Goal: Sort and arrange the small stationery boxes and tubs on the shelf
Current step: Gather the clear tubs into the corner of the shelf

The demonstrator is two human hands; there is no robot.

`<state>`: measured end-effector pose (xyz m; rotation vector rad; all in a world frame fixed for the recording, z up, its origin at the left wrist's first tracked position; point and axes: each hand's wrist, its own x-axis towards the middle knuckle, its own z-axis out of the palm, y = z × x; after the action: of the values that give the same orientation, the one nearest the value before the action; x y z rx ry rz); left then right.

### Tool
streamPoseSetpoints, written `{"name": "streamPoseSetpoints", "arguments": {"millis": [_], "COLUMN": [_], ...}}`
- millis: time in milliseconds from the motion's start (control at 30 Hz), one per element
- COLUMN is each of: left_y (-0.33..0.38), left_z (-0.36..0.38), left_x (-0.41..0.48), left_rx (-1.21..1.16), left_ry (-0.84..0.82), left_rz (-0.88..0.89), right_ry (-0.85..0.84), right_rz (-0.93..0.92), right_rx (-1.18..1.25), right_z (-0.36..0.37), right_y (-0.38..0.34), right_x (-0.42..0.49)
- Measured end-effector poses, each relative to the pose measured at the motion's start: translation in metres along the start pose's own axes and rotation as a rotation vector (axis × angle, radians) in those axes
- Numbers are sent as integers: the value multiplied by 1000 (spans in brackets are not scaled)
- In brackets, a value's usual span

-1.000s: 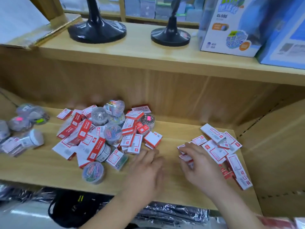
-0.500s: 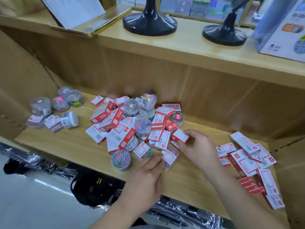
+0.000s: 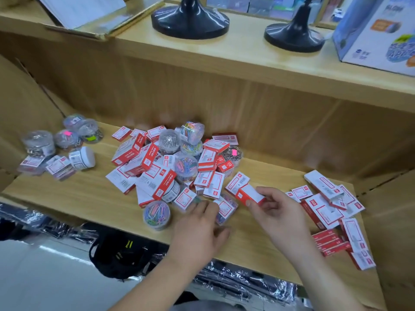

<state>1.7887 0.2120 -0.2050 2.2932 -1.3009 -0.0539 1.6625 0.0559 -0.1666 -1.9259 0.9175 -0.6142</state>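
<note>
right hand (image 3: 278, 212) has its grip clamped on a small red box (image 3: 251, 195) just above the shelf (image 3: 67, 198), between mixed heap (image 3: 170, 167) and right pile (image 3: 323, 205); left hand (image 3: 199, 225) lies flat, grip apart. a careless sweep could roll the paperclip tub (image 3: 156, 213) off the front edge

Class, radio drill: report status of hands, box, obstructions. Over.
Right hand pinching red box. Left hand flat at pile edge, holding nothing. Nothing between box and right group.

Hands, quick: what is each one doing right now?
Left hand: open, holding nothing.
Right hand: holding a small red-and-white box.
</note>
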Motion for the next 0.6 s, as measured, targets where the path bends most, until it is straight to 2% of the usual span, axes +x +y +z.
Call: {"name": "streamPoseSetpoints", "arguments": {"millis": [333, 600], "left_y": [0, 0], "left_z": [-3, -4], "left_x": [-15, -22], "left_rx": [-92, -9], "left_ry": [39, 23], "left_rz": [-1, -18], "right_ry": [38, -95], "right_rz": [-17, -34], "right_rx": [-139, -434], "right_z": [-4, 15], "right_y": [9, 25], "right_x": [0, -12]}}
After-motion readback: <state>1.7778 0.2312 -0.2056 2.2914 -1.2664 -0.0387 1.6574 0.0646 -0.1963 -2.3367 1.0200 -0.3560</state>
